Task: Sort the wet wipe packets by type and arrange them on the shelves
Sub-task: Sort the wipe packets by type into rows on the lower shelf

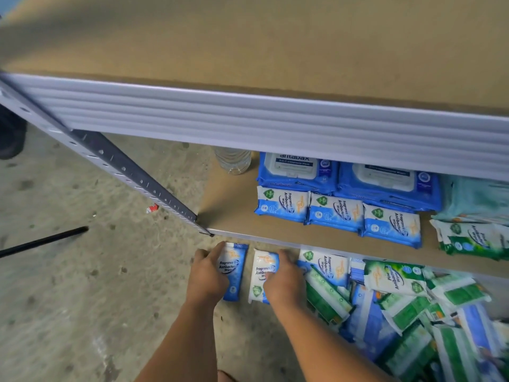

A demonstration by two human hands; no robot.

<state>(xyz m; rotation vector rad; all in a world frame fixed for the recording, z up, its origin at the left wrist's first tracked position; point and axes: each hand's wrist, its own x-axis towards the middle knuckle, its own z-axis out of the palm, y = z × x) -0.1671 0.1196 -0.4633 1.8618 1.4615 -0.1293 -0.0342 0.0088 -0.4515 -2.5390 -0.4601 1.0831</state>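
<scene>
Floor below shelf (234, 213) near edge | L hand (207, 275) grips blue pkt (234, 274) | R hand (286, 281) grips 2nd pkt (260, 271) | pile (402, 307) right

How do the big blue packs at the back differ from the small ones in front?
The big blue packs are larger than the small packets. Big packs are solid blue with a white lid; small packets fade white to blue with a green badge. Both lie flat on one shelf.
</scene>
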